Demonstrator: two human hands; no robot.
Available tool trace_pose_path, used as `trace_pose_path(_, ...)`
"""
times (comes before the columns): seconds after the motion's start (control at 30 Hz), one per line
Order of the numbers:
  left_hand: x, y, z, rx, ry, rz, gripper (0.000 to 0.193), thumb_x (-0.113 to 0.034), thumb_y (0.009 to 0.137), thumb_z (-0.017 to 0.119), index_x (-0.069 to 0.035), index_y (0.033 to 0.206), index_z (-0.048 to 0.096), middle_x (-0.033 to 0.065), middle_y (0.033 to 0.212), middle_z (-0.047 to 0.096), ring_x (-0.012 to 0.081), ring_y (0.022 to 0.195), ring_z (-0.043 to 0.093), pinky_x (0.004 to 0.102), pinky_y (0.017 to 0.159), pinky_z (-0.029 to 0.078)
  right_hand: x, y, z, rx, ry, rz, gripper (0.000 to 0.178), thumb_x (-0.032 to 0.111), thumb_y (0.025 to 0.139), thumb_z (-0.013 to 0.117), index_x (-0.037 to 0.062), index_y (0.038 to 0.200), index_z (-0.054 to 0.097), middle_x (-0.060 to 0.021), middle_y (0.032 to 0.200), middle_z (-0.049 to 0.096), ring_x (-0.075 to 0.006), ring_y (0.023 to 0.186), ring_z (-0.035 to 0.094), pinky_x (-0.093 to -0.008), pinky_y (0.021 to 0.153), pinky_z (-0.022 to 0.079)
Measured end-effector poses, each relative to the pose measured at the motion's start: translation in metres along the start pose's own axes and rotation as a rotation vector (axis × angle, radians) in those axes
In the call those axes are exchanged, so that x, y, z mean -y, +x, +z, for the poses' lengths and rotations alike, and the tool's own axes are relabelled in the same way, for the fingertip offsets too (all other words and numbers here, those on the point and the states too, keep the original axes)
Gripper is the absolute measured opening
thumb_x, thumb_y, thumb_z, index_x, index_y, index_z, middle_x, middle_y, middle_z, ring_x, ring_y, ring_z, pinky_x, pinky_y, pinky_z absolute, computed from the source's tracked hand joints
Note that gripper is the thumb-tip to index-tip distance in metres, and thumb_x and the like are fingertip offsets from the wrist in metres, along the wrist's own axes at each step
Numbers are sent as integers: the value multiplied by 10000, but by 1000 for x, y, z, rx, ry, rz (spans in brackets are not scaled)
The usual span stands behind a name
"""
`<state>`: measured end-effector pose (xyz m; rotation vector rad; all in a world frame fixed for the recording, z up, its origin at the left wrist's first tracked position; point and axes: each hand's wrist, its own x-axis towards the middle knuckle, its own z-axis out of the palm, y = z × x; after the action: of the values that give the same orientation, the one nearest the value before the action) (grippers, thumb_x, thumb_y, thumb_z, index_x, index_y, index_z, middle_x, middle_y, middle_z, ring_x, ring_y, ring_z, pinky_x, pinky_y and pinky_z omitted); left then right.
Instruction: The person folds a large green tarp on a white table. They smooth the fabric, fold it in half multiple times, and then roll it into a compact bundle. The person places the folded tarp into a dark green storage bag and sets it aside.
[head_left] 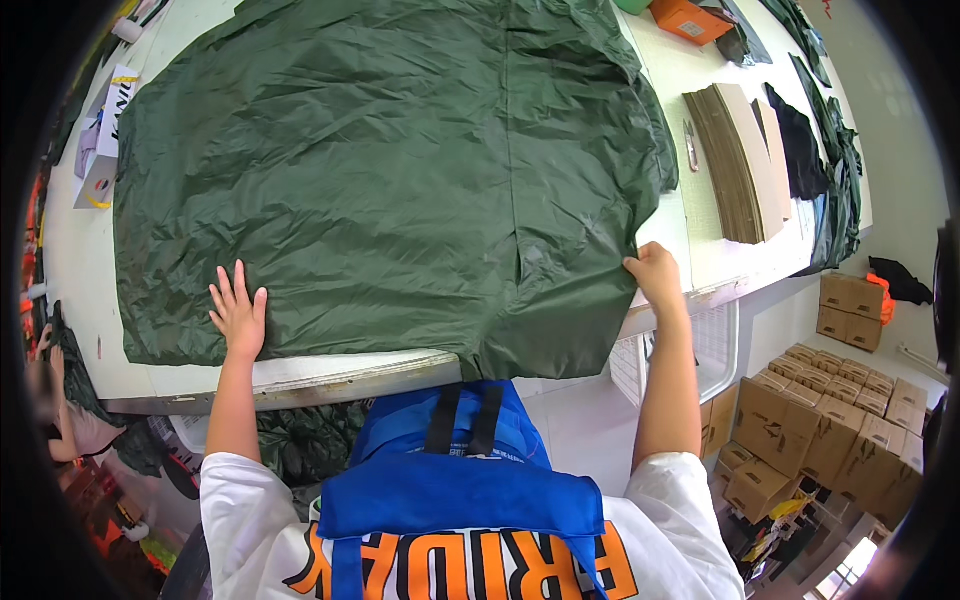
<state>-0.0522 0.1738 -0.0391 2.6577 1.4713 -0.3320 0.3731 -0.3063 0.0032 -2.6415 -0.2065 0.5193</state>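
A large dark green, thin, wrinkled sheet of fabric (380,190) is spread over the white table (170,378), with a seam line running down its right part. Its near edge hangs over the table's front, close to my blue apron. My left hand (238,312) lies flat on the fabric near the front left, fingers spread. At the right edge of the fabric, my right hand (655,272) pinches the border between thumb and fingers. The underside of the cloth is hidden.
Right of the fabric are a stack of cardboard sheets (730,160), small thread snips (691,146) and an orange box (690,20). A white box (103,140) stands at the left. Cartons (840,430) are piled on the floor at right; another person (75,420) is at far left.
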Motion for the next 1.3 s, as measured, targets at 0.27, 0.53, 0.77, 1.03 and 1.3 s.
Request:
trace_pose_path(0.27,-109,-31,-42,-140,41,281,714,-310,836,639,-201,1462,312,149,1548,194,411,1416,153,631,1085,155,0,39,6,-188,49,19,413,317,823,688,2,1051,550,-206,871,656,-331,811,642,-417,689,503)
trace_pose_path(0.53,-241,-116,-33,166,-132,1306,564,-497,876,540,-349,1406,419,18,1557,228,310,1440,159,614,1122,88,-64,-64,30,-611,458,9,223,193,936,549,-24,932,500,-75,847,496,-187,793,493,-334,747,421)
trace_pose_path(0.77,-236,-109,-17,162,-121,1325,562,-505,908,477,-348,1436,369,19,1567,204,332,1445,129,624,1118,67,13,-254,242,360,1990,1394,822,665,914,339,-43,1327,286,-246,1126,538,-448,998,540,-539,920,439)
trace_pose_path(1.03,-233,-113,-20,150,-81,1240,476,-333,953,406,-357,1428,384,-13,1560,226,278,1454,131,571,1146,69,52,-258,129,-439,2062,349,490,377,997,306,30,1313,447,-117,1394,467,-315,1232,480,-450,1038,384)
trace_pose_path(1.3,-228,-101,-37,211,-488,1220,527,-175,864,462,-172,1391,443,115,1449,389,310,1349,318,416,1118,230,219,-233,81,248,299,-1038,500,-5,775,564,40,1272,545,-213,1230,551,-375,1115,539,-420,979,429)
